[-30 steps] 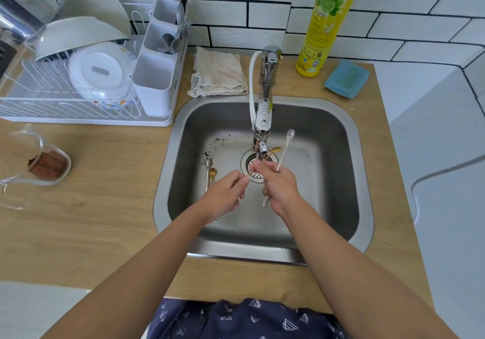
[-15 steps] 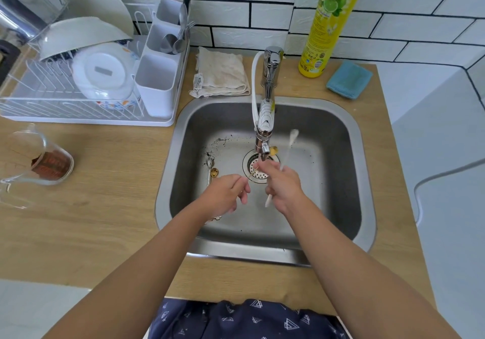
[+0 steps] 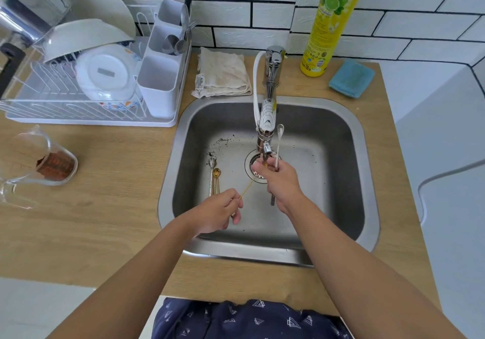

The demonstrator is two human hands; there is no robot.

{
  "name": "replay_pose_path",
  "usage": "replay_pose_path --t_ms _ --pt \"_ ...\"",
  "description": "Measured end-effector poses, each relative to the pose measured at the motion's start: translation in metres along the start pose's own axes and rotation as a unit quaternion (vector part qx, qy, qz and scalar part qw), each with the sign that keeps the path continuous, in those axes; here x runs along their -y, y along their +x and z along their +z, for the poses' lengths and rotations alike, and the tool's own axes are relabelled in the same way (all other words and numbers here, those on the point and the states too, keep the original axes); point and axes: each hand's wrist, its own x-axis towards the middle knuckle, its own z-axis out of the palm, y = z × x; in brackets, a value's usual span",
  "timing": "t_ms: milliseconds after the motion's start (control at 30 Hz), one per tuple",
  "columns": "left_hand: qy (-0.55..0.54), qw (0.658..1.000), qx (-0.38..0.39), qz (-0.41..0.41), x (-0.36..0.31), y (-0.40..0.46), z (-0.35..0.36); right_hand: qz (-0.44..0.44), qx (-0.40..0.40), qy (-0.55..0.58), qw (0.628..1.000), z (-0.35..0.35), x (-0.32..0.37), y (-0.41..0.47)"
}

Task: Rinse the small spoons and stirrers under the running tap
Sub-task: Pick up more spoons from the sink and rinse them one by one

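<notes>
Fingers of the left hand (image 3: 219,214) pinch the near end of a thin gold stirrer (image 3: 248,188), which slants up and away toward the right hand (image 3: 280,181); its far end disappears behind that hand's knuckles, so its tip cannot be made out. The right hand's fingers are curled round the stem of a white spoon (image 3: 278,142) held upright just beside the tap's nozzle (image 3: 266,148), bowl uppermost; a dark end pokes out below the wrist (whether it belongs to the same spoon is hard to tell). Both hands hover over the steel sink (image 3: 367,181), the right one above the drain strainer (image 3: 253,167), which it partly hides. Any stream of water from the nozzle is too faint to see. On the sink floor toward its left wall lie a silver spoon (image 3: 211,173) and a gold spoon (image 3: 216,178) side by side, handles partly covered by the left hand, with dark specks scattered beyond them. On the wooden counter's left edge a glass jug (image 3: 34,160) holding something brown is cut off by the frame. At the back left stands a dish rack (image 3: 78,118); behind the sink lie a folded cloth (image 3: 223,76), a yellow detergent bottle (image 3: 328,29) with its top cropped, and a blue sponge (image 3: 351,79).
</notes>
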Motion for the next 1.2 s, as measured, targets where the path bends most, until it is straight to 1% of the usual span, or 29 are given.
replay_pose_path --t_ms 67,167,233,333,433,500,567,633,733,800,867,933,967,1067,1133,1200 --pt "-0.019 1.000 -0.006 -0.007 0.004 -0.001 -0.004 -0.006 0.012 -0.018 1.000 0.001 0.001 -0.001" --pt "-0.065 0.998 -0.012 -0.017 0.009 -0.003 -0.010 0.009 0.037 -0.044 0.998 0.001 0.001 -0.005" --pt "-0.069 0.997 -0.007 -0.021 0.013 -0.003 -0.012 0.000 0.041 -0.038 0.998 0.001 0.000 -0.006" --pt "-0.091 0.995 -0.003 -0.032 0.016 -0.003 -0.014 -0.001 0.046 -0.064 0.997 0.002 0.004 -0.006" --pt "-0.110 0.993 0.005 -0.034 0.017 -0.003 -0.020 0.039 0.109 -0.025 0.993 -0.002 0.009 -0.005" --pt "-0.123 0.991 0.025 -0.039 0.016 -0.004 -0.025 0.042 0.146 -0.018 0.988 -0.007 0.010 -0.004" --pt "-0.162 0.984 0.050 -0.048 0.013 -0.005 -0.031 0.034 0.151 -0.015 0.988 -0.009 0.011 -0.003" --pt "-0.204 0.975 0.065 -0.052 0.009 -0.005 -0.036 0.031 0.129 -0.006 0.991 -0.009 0.012 -0.001" --pt "-0.202 0.976 0.065 -0.046 0.006 -0.004 -0.039 0.040 0.084 0.018 0.995 -0.007 0.009 0.002" --pt "-0.199 0.979 0.032 -0.036 0.005 -0.001 -0.037 0.046 0.058 0.035 0.997 -0.008 0.006 0.003" --pt "-0.226 0.973 -0.038 -0.017 0.001 0.009 -0.030 0.050 0.010 0.071 0.996 -0.016 0.005 0.004" --pt "-0.279 0.954 -0.105 0.002 -0.010 0.025 -0.019 0.051 -0.057 0.110 0.991 -0.029 0.006 0.007" --pt "-0.322 0.940 -0.116 0.008 -0.019 0.033 -0.012 0.048 -0.088 0.127 0.987 -0.038 0.008 0.008" --pt "-0.431 0.896 -0.103 0.014 -0.048 0.057 0.010 0.042 -0.145 0.172 0.974 -0.063 0.017 0.008" --pt "-0.446 0.889 -0.106 0.002 -0.064 0.069 0.020 0.041 -0.162 0.179 0.970 -0.075 0.024 0.007" --pt "-0.423 0.898 -0.122 -0.002 -0.074 0.077 0.025 0.040 -0.169 0.174 0.969 -0.082 0.031 0.004"
